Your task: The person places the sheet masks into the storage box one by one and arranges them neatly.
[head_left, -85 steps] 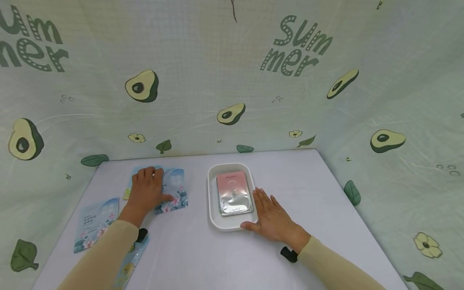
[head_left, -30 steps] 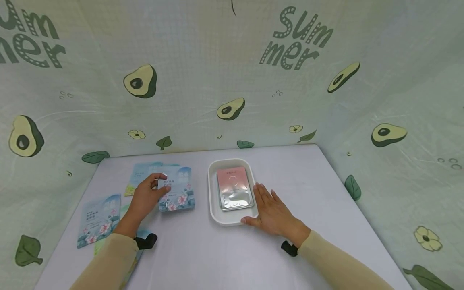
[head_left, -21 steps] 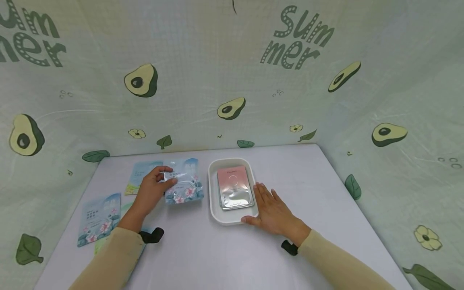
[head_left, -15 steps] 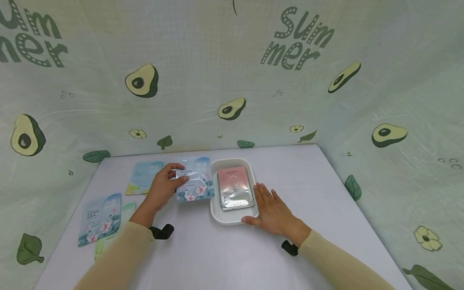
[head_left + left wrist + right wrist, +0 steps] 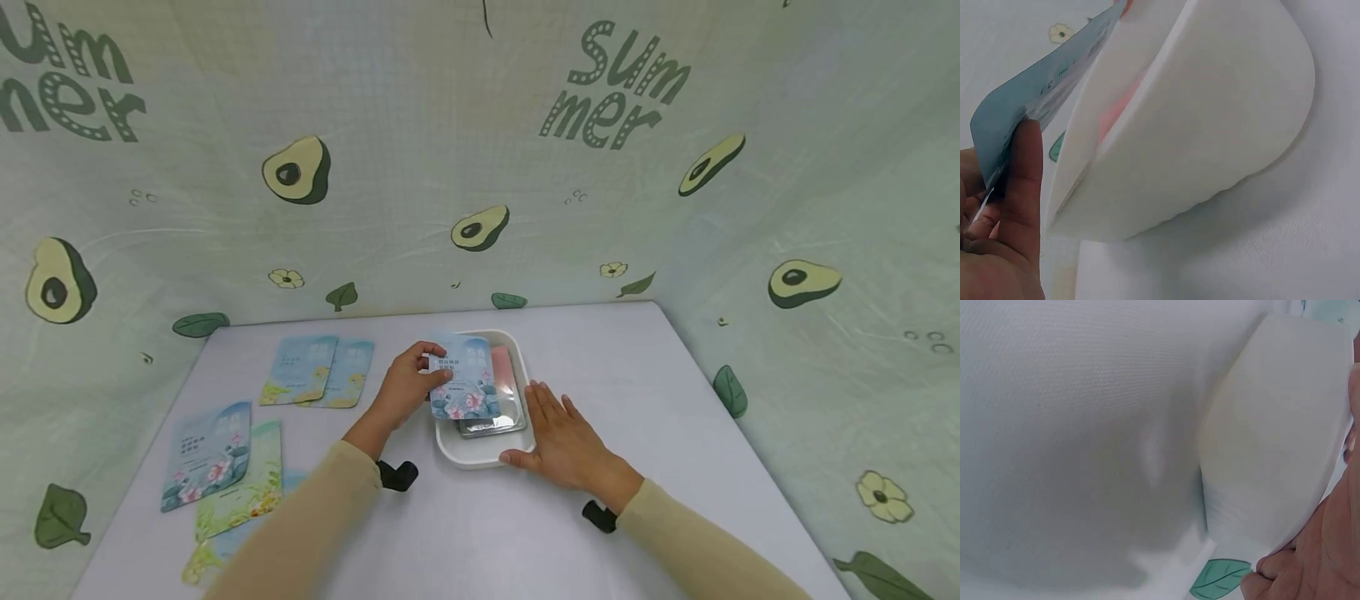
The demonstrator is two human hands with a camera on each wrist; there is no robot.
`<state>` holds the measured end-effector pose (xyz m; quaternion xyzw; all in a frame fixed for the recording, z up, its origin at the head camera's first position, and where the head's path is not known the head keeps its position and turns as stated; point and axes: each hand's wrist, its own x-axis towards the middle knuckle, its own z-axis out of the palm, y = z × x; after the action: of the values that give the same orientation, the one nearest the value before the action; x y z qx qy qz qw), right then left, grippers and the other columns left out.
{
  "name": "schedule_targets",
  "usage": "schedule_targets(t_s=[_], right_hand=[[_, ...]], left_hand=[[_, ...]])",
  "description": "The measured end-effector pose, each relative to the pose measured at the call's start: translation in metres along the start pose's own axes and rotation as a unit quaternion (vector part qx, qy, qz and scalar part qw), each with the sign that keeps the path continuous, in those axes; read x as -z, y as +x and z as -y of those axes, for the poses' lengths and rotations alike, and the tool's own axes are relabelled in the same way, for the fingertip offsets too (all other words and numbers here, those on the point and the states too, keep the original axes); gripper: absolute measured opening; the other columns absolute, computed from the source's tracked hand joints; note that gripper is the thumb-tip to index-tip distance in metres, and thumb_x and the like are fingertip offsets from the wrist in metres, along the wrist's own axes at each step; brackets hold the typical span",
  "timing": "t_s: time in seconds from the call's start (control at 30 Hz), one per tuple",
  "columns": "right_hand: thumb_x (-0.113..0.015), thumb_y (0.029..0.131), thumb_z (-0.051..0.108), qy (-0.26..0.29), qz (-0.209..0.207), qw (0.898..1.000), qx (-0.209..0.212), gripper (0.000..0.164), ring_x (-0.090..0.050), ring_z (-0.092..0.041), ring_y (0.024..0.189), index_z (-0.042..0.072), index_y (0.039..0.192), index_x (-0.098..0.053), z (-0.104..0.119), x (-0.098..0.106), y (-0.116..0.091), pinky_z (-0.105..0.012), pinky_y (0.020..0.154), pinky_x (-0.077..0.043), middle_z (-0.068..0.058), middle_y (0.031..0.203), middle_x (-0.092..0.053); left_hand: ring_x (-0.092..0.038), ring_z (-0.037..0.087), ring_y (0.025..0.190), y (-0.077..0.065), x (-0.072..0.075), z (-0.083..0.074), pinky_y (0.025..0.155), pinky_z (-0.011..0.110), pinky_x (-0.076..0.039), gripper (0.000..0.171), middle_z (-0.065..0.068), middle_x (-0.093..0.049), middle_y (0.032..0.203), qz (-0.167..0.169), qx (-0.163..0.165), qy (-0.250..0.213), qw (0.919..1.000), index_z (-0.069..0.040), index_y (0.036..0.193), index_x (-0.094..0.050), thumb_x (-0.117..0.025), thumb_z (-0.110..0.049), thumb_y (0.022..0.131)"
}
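Observation:
My left hand (image 5: 408,385) pinches a blue face mask packet (image 5: 474,385) with pink flowers by its left edge. The packet hangs over the left part of a white tray (image 5: 461,454). In the left wrist view, the packet (image 5: 1029,94) is tilted above the tray's outer wall (image 5: 1229,100). Inside the tray lies a pink-and-silver packet (image 5: 513,408), partly covered by the blue one. At the tray's right side, my right hand (image 5: 562,437) rests against the rim with straight fingers. The right wrist view shows this hand (image 5: 1329,544) along the tray's edge.
Two overlapping blue-and-yellow packets (image 5: 300,367) lie at the table's back left. Nearer, another blue flowered packet (image 5: 206,458) overlaps a green packet (image 5: 251,487). Beneath that is a further blue packet (image 5: 225,546), partly behind my left sleeve. A printed avocado cloth (image 5: 420,150) stands behind the table.
My left hand has lifted the blue flowered packet from the back-left group and carried it right, over the tray. The right hand has stayed at the tray's rim.

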<state>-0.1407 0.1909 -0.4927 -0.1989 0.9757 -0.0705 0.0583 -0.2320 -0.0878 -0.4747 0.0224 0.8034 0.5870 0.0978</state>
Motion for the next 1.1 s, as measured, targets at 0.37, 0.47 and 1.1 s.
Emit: schedule_targets(t_s=[0.37,0.47,1.1], right_hand=[[-0.042,0.094,0.086,-0.007,-0.004,1.0,0.003,0.12,-0.021,-0.039,0.161,-0.007,0.165,-0.018,0.0,-0.001,0.0,-0.062,0.126,-0.026,-0.026,0.172,-0.02],[-0.042,0.093,0.086,-0.009,-0.004,1.0,0.003,0.12,-0.021,-0.039,0.161,-0.007,0.165,-0.018,0.0,-0.001,0.0,-0.062,0.126,-0.026,-0.026,0.172,-0.02],[-0.046,0.094,0.085,0.001,-0.014,1.0,0.005,0.119,-0.021,-0.039,0.161,-0.008,0.164,-0.02,-0.001,-0.002,-0.001,-0.062,0.126,-0.026,-0.027,0.172,-0.021]], left_hand=[[-0.058,0.021,0.089,0.009,-0.031,-0.008,0.072,0.03,-0.054,0.032,0.01,-0.059,0.109,0.005,-0.01,0.036,0.9993,-0.016,0.126,-0.065,-0.078,-0.015,0.097],[-0.056,0.021,0.09,0.01,-0.038,-0.011,0.072,0.03,-0.051,0.031,0.009,-0.059,0.108,-0.001,-0.016,0.054,0.9984,-0.017,0.125,-0.066,-0.078,-0.016,0.097],[-0.055,0.021,0.086,0.015,-0.056,-0.015,0.07,0.03,-0.05,0.03,0.007,-0.059,0.101,0.014,-0.016,0.1,0.9947,-0.017,0.125,-0.065,-0.076,-0.013,0.098]])
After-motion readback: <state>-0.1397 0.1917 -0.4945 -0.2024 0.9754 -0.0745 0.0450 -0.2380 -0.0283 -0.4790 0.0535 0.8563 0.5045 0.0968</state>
